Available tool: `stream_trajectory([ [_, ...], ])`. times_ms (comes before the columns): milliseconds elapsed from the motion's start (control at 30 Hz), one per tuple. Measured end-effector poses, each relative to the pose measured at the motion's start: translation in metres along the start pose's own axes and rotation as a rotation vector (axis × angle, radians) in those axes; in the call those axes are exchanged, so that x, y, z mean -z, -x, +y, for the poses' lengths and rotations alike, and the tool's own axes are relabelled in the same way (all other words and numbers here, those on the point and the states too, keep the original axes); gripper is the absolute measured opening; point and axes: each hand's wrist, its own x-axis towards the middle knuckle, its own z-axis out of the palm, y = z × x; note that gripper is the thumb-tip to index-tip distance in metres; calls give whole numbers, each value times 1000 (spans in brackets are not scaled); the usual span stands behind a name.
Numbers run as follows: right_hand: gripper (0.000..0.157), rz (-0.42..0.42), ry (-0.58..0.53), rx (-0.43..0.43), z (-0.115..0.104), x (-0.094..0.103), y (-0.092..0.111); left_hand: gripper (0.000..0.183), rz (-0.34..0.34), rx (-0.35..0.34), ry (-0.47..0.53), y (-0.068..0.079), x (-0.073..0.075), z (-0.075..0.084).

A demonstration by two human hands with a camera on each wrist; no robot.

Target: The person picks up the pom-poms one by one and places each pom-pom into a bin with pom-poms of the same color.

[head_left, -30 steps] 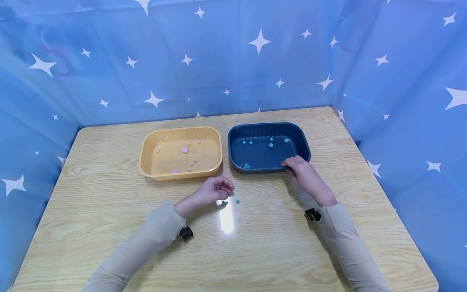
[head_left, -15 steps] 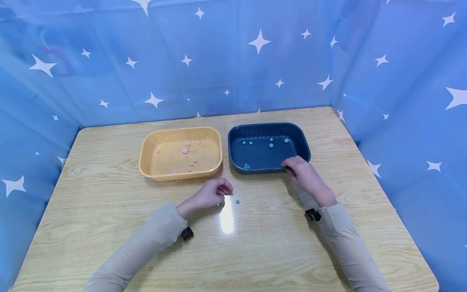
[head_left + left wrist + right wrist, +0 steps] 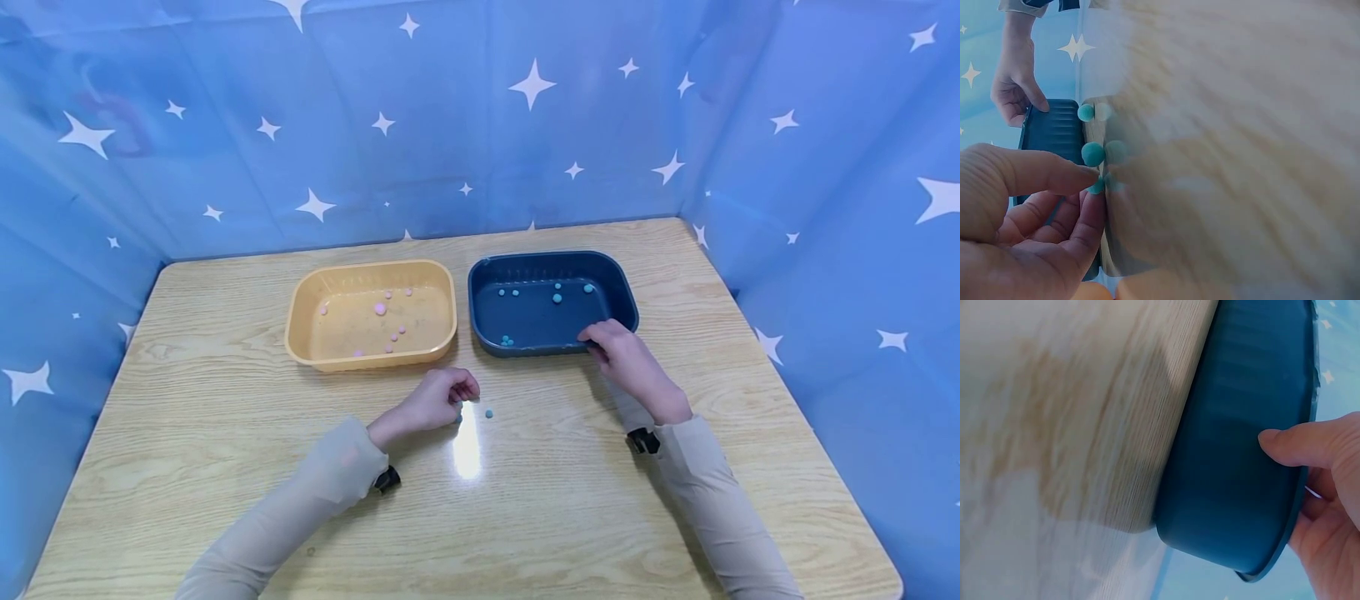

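My left hand [image 3: 431,400] is low over the table, just in front of the gap between the two bins. In the left wrist view its thumb and fingertips pinch a small teal ball [image 3: 1095,185], partly hidden by them. Two more teal balls are close by: one [image 3: 1092,154] right beside the thumb, another [image 3: 1086,112] farther off. My right hand [image 3: 626,358] grips the near rim of the dark blue bin [image 3: 480,312], thumb outside and fingers over the edge. Several teal balls [image 3: 557,298] lie in that bin.
A yellow bin [image 3: 296,333] stands left of the blue one, with several pink balls [image 3: 380,309] inside. Both rest on a wooden table [image 3: 525,517]. Blue curtains [image 3: 450,125] with white stars surround its back and sides.
My left hand has shifted slightly and its fingers have closed down to the teal balls. The right hand stays on the blue bin's rim.
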Motion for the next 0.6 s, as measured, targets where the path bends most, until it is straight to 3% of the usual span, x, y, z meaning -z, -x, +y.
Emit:
stream_trajectory([
  [600,22,0,-5,14,1,1,0,28,21,71,85,-2,3,-5],
])
